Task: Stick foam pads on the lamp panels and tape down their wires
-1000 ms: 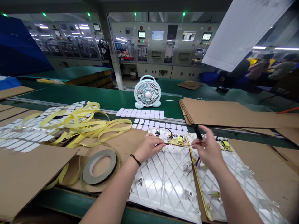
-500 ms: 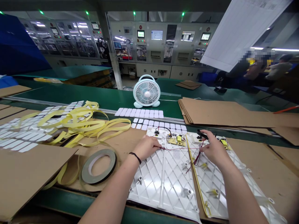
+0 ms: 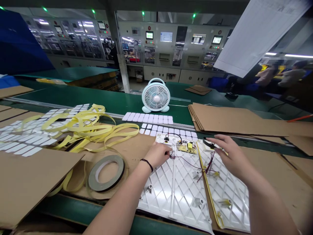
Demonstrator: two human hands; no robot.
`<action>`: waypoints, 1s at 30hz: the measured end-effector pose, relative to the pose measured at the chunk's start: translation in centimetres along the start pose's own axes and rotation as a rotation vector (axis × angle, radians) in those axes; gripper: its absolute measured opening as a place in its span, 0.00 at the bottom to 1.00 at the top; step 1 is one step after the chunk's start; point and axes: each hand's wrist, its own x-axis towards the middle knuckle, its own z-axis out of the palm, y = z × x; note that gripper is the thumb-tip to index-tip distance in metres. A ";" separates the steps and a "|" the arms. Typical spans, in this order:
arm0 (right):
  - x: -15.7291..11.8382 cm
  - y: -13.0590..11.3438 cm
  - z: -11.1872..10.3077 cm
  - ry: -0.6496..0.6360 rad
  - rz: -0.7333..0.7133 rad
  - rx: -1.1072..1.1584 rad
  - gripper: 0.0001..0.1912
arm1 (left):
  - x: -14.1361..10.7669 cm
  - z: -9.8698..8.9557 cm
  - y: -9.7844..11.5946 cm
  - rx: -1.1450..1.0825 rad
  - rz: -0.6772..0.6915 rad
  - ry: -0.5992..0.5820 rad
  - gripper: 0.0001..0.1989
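Observation:
Two white ribbed plastic panels lie side by side, ribs up: the left panel (image 3: 158, 199) and the right panel (image 3: 234, 189), which has a yellow edge. A yellow circuit board (image 3: 187, 147) sits at the top of the left one. My left hand (image 3: 158, 156) is closed, pinching thin dark red wires (image 3: 174, 157) near that board. My right hand (image 3: 232, 153) hovers over the top of the right panel with fingers stretched and apart. By its fingertips is a dark curved strip (image 3: 207, 143); whether they touch it I cannot tell. A bundle of red wires (image 3: 210, 164) lies below.
A roll of grey-green tape (image 3: 106, 189) lies left of my left arm, on cardboard. Yellow strips (image 3: 80, 124) lie tangled over white label sheets (image 3: 26, 145). A pale blue fan (image 3: 156, 96) stands behind the panels. Stacked cardboard sheets (image 3: 220, 119) lie at back right.
My right hand has let go of the red wires, and its fingers have spread and moved up and right. The wire between the panels now sags. My left hand keeps its pinch.

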 end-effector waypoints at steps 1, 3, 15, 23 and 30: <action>0.2 -1.1 -0.4 -0.026 -0.025 0.057 0.18 | 0.0 0.0 -0.1 -0.007 -0.001 -0.007 0.11; 0.6 -3.4 -1.2 -0.132 -0.051 0.184 0.17 | 0.0 0.1 -0.2 -0.034 0.005 -0.011 0.11; 2.4 -8.7 1.8 -0.283 -0.200 0.142 0.19 | 0.1 0.0 -0.7 -0.082 0.097 -0.047 0.16; 2.1 -11.0 5.5 -0.229 -0.285 -0.272 0.22 | -0.3 0.1 -0.3 -0.193 -0.050 0.055 0.27; 2.6 -11.9 6.9 -0.229 -0.327 -0.429 0.20 | -0.5 0.0 0.0 -0.196 -0.066 0.042 0.35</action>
